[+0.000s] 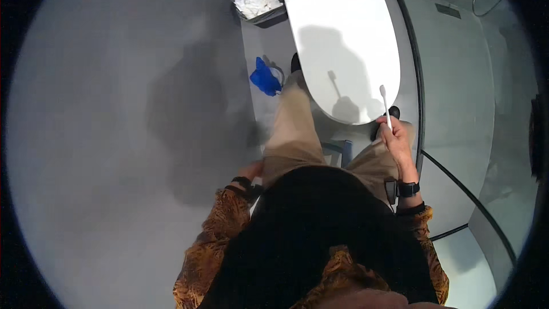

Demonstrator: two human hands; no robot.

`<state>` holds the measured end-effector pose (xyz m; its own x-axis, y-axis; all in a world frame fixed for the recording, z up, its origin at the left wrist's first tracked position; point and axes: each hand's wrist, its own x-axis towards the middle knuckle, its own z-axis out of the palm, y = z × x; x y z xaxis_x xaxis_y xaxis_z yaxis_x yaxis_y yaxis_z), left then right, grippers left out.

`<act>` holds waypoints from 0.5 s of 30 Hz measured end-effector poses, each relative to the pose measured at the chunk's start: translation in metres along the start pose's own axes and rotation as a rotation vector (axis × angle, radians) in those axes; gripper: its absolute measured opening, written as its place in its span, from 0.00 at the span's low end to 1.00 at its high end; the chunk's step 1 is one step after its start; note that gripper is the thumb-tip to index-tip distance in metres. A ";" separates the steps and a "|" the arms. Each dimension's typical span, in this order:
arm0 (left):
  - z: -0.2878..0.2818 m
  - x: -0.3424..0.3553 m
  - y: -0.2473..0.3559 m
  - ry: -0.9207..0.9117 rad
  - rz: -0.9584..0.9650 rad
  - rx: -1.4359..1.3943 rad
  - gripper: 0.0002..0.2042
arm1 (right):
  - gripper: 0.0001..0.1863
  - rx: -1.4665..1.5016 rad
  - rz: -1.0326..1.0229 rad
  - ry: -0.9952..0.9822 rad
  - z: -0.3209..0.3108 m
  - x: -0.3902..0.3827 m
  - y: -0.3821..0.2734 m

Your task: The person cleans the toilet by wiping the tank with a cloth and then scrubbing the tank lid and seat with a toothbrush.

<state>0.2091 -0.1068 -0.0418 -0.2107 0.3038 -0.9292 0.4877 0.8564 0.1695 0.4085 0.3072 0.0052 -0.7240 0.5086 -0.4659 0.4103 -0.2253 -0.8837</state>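
My right hand (pixel 396 135) is closed around the handle of a slim white toothbrush (pixel 385 106), with its greyish head pointing up and away from me. The brush is above the front right edge of a toilet's closed white lid (pixel 354 40). Shadows of the brush and of my upper body fall across that lid. Down beside my left thigh is my left hand (pixel 251 170); its fingers are hidden by the beige trouser leg. Dark bands circle both wrists, and a small dark box sits by the right one.
A black-lined bin (pixel 258 4) full of crumpled white paper stands left of the toilet. A blue plastic-like bundle (pixel 265 78) lies on the floor by my left foot. Black-framed glass (pixel 416 51) borders the right side. Grey wall (pixel 114 109) fills the left. A grey-blue leg-like piece (pixel 346 153) shows between my legs.
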 end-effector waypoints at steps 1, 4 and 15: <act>-0.001 0.005 -0.001 -0.025 -0.005 -0.004 0.16 | 0.08 0.000 0.026 -0.003 -0.005 0.013 -0.007; 0.016 0.006 -0.016 0.326 0.107 -0.010 0.12 | 0.08 -0.032 0.063 -0.040 -0.011 0.054 -0.046; 0.061 0.032 0.009 -0.060 0.045 -0.237 0.13 | 0.10 -0.245 0.465 -0.248 0.009 0.141 -0.104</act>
<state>0.2582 -0.1147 -0.0896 -0.1394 0.3246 -0.9355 0.2814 0.9188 0.2769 0.2592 0.3945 0.0309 -0.5329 0.1855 -0.8256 0.8114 -0.1647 -0.5608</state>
